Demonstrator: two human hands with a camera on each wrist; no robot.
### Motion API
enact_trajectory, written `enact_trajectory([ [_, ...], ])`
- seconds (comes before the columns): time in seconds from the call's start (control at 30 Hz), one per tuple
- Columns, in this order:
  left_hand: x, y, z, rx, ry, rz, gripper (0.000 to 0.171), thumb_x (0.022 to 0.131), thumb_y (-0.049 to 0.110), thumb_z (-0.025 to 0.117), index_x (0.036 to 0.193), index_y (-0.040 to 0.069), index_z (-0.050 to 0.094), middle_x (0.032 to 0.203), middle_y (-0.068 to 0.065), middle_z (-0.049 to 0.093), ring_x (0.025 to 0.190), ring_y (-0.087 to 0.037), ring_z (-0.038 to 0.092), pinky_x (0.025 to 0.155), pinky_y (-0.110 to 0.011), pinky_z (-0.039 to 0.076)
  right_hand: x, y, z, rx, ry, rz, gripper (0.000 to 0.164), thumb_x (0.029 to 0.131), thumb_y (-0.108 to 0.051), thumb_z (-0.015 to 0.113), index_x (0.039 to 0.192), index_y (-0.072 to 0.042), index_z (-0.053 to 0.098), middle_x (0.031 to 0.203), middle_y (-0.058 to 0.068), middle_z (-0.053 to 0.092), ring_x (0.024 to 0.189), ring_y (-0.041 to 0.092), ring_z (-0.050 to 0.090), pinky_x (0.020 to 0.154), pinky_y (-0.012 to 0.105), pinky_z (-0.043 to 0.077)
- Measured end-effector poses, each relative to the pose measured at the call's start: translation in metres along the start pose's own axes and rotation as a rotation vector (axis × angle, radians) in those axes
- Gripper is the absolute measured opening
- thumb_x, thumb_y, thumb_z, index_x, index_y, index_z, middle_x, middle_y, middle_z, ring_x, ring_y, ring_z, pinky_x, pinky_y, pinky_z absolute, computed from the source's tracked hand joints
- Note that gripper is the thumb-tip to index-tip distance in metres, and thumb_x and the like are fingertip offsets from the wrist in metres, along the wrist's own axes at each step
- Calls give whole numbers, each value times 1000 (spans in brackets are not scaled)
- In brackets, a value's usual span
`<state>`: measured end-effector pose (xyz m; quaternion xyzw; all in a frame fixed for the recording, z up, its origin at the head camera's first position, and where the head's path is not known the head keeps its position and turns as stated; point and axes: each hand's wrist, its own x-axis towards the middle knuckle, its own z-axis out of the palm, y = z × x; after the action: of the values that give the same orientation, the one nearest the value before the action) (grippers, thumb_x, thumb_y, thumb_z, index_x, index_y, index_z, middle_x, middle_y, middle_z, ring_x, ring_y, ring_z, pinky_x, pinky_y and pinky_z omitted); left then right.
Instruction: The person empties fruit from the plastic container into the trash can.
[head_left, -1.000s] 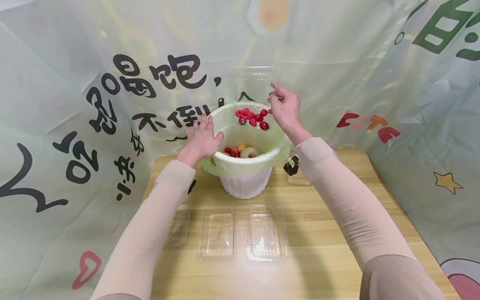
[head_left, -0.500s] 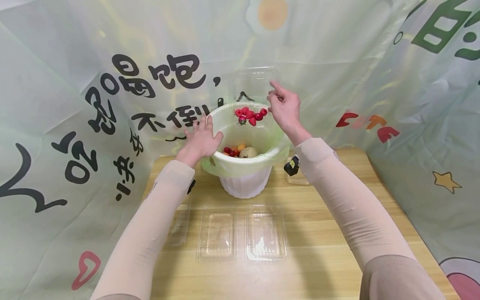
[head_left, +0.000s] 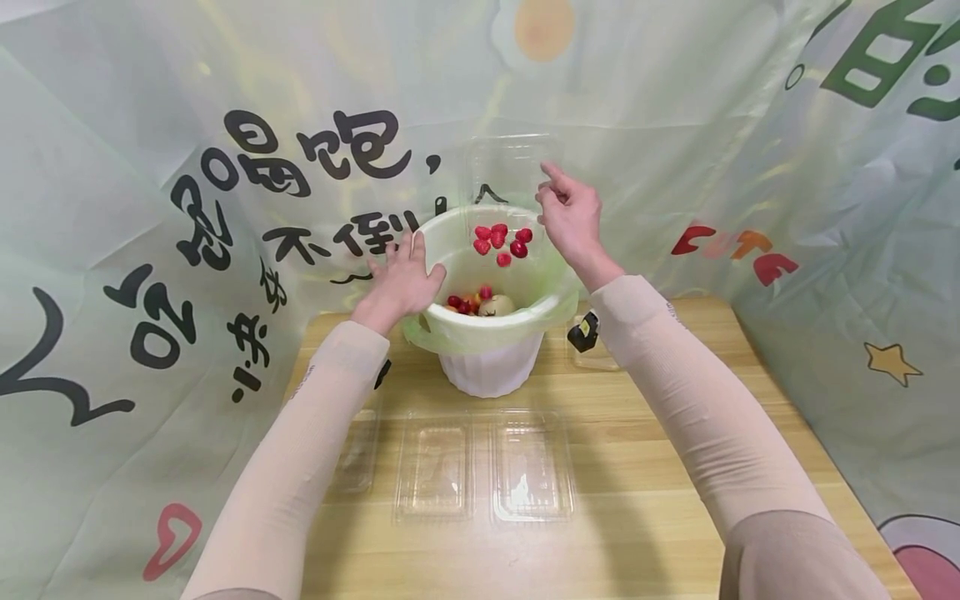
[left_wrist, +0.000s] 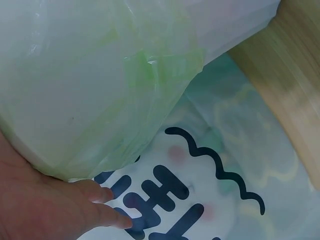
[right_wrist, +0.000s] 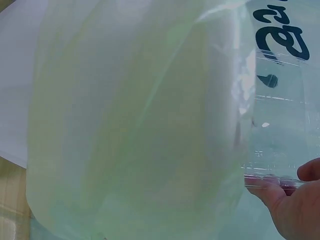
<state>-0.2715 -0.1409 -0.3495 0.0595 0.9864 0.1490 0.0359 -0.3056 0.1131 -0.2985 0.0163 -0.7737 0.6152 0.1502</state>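
Note:
My right hand (head_left: 573, 212) grips a clear plastic clamshell box (head_left: 512, 171) by its right side, with the lid standing up behind. The box is tilted over the bin, and several red berries (head_left: 491, 237) tumble at its lower edge. Below it stands a white bin (head_left: 491, 371) lined with a thin green bag (head_left: 468, 337). Inside lie a round pale fruit (head_left: 497, 305) and small red and orange fruits (head_left: 465, 302). My left hand (head_left: 405, 279) rests at the bin's left rim, fingers extended. In the right wrist view the bag hides part of the box (right_wrist: 280, 125).
Two clear plastic boxes (head_left: 435, 471) lie side by side on the wooden table (head_left: 465, 567), with another (head_left: 356, 454) partly under the left forearm. One more clear container (head_left: 592, 354) sits right of the bin. A printed cloth (head_left: 660, 150) hangs around the table.
Berries have slid down and toward the bin, and one dark red fruit has left the box. A pinkish-red one now shows among the fruit inside the bin. Both hands stay nearly in place.

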Motion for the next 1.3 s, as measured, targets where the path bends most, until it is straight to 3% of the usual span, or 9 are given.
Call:
enact_trajectory([
  [0.27, -1, 1, -1, -16, 1, 1, 83, 108, 53, 25, 169, 5, -3, 178, -19, -7, 162, -50, 1, 125, -76, -2, 0, -1, -2, -3, 2, -2, 48, 104, -10, 50, 149, -19, 62, 140, 13, 69, 102, 11, 67, 96, 38, 62],
  [0.57, -2, 0, 0, -12, -1, 2, 82, 108, 53, 24, 169, 5, -3, 178, -19, -7, 162, -50, 1, 124, -77, -3, -1, -3, -2, 29, 0, -18, 47, 104, -10, 52, 148, -19, 63, 140, 11, 69, 111, 20, 69, 98, 40, 61],
  [0.83, -2, 1, -1, -20, -4, 0, 82, 108, 53, 25, 169, 6, -3, 178, -19, -7, 162, -50, 1, 125, -76, -2, -3, -3, -2, 24, -11, -5, 47, 105, -10, 50, 149, -19, 62, 137, 16, 70, 107, 14, 68, 100, 41, 61],
  [1.3, -1, 0, 0, -19, 1, 5, 82, 107, 52, 25, 169, 5, -2, 178, -20, -6, 162, -50, 1, 125, -77, -1, -3, -4, -4, 8, -2, 2, 44, 106, -12, 54, 148, -23, 63, 143, 6, 69, 109, 10, 67, 95, 30, 60],
])
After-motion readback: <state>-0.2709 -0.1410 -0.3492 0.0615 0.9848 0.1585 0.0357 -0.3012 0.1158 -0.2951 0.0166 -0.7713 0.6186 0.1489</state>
